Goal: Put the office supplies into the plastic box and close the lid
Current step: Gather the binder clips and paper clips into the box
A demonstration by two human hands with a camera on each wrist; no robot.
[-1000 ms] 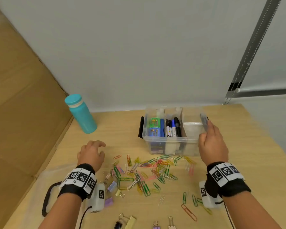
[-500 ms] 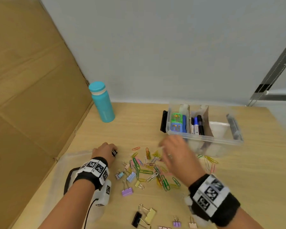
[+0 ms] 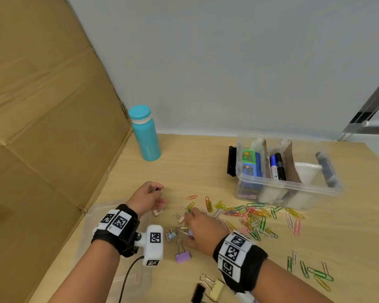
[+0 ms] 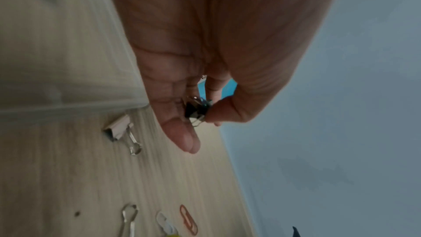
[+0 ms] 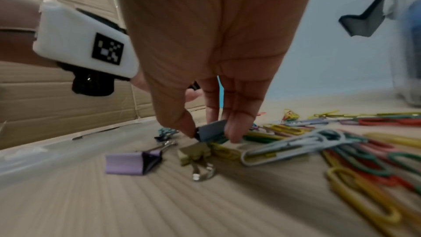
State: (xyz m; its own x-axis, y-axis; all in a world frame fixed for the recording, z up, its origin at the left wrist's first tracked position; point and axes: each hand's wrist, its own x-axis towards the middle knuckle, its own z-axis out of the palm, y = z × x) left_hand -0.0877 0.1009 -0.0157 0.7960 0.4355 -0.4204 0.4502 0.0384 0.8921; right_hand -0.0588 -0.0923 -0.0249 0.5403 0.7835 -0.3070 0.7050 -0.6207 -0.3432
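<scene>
The clear plastic box [image 3: 334,190] stands open at the right, with markers [image 3: 277,166] and other supplies in its compartments. Colourful paper clips [image 3: 249,215] lie scattered in front of it. My left hand [image 3: 160,194] pinches a small black binder clip [image 4: 196,110] between thumb and fingers just above the table. My right hand [image 3: 188,224] reaches down among the binder clips, where its thumb and fingers pinch a grey-blue binder clip [image 5: 210,129]. A purple binder clip [image 3: 182,256] lies beside that hand. The clear lid [image 3: 101,208] lies flat under my left wrist.
A teal bottle [image 3: 146,136] stands at the back left by a cardboard wall [image 3: 42,127]. More binder clips [image 3: 208,287] lie near the front edge. A black latch [image 3: 231,164] sits on the box's left end. Loose paper clips [image 3: 311,272] lie at the front right.
My right hand left the box and came down to the binder clips on the left, pinching one. My left hand picked up a small black clip.
</scene>
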